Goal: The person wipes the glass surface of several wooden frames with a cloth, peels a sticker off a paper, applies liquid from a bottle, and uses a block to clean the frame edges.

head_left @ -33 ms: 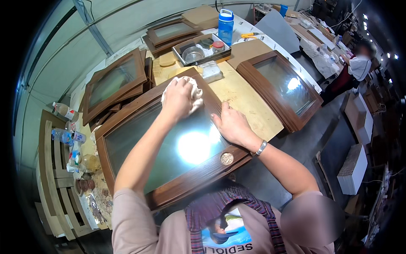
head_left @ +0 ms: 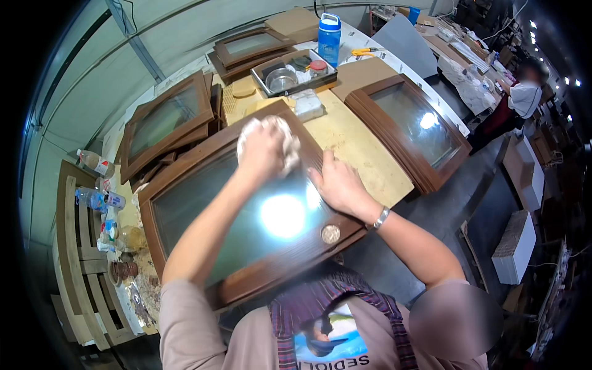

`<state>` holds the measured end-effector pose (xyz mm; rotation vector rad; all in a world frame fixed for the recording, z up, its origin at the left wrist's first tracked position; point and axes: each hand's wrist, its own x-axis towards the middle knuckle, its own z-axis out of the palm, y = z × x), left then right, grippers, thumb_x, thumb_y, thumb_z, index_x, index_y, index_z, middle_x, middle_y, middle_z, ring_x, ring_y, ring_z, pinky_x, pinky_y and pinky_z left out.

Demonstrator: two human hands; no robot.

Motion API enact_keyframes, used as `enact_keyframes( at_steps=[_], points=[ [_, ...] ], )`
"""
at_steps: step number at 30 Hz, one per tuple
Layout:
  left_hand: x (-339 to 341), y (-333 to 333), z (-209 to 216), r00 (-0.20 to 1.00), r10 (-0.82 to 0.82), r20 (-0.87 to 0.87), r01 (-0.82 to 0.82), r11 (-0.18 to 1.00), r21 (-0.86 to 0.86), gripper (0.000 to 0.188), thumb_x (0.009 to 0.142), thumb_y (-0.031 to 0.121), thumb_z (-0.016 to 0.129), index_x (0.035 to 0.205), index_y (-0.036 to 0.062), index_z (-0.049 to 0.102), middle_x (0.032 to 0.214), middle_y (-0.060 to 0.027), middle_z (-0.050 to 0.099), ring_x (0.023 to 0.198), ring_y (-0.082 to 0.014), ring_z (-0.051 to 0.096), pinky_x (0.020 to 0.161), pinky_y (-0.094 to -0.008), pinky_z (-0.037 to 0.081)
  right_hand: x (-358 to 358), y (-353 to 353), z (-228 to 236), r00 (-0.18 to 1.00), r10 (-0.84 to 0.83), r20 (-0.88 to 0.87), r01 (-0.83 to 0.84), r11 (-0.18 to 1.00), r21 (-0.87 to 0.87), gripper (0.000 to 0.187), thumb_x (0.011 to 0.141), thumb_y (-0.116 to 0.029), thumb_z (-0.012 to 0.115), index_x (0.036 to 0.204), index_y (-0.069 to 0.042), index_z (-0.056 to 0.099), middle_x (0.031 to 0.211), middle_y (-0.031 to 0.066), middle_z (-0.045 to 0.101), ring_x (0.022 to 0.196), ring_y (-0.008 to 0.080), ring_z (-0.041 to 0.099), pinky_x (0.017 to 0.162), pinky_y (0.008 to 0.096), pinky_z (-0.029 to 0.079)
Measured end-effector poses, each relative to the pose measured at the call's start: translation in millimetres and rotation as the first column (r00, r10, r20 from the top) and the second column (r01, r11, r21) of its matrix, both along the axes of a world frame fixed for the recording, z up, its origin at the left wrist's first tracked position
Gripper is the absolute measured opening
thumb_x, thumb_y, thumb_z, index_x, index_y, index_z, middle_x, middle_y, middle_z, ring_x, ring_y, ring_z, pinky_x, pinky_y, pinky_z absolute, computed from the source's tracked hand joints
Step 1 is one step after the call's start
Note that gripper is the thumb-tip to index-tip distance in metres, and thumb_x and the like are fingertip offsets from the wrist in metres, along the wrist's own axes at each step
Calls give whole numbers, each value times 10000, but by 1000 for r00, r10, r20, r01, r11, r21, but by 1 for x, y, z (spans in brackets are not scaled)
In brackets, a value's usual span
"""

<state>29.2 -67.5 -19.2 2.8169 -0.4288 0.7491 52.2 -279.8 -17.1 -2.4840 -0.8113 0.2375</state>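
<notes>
My left grip clamps the white cloth on the framed glass panel atop the worktop, right grip at its edge, closure unclear; wiping looks underway, remainder unclear.

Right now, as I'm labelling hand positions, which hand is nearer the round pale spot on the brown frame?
Right. The right hand is on the frame, just beyond the spot; the left hand, with the cloth, is farther.
</notes>
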Motion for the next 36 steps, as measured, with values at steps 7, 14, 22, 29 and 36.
enact_keyframes(
  at_steps=[7,14,22,29,36],
  points=[
    [-8,22,-1,993,116,-7,-116,992,54,258,746,125,747,997,68,727,1069,-134,635,923,-334,600,785,-432,485,-5,5,-4,999,5,-45,-4,1000,23,445,984,-302,579,1125,107,475,864,337,669,836,508,665,773,553,534],
    [-45,76,-6,975,218,-45,-211,969,128,309,750,190,767,1055,142,748,1136,-126,625,1057,-304,585,880,-435,441,-5,0,3,999,-27,-32,27,999,-29,457,982,-321,584,1133,99,483,909,319,678,860,478,678,785,534,540],
    [-154,147,11,843,530,-87,-510,841,180,275,732,110,761,1006,110,760,1017,-110,633,966,-310,609,811,-445,440,-5,4,2,998,31,-45,-31,999,14,466,980,-316,584,1125,115,478,923,335,668,859,492,668,786,538,536],
    [-75,102,10,918,381,-114,-368,922,116,296,733,78,716,1026,84,757,1068,-141,640,997,-327,617,838,-439,456,-3,1,0,998,-7,-55,5,1000,-24,460,980,-317,579,1104,115,482,924,355,662,866,507,664,798,538,540],
    [-161,118,22,722,609,-328,-647,763,-9,267,786,124,725,1049,96,762,1128,-165,655,1011,-353,640,907,-495,477,-6,2,-3,1000,9,-21,-8,1000,13,444,985,-324,570,1087,99,482,907,345,666,863,507,664,793,546,536]
  ],
)
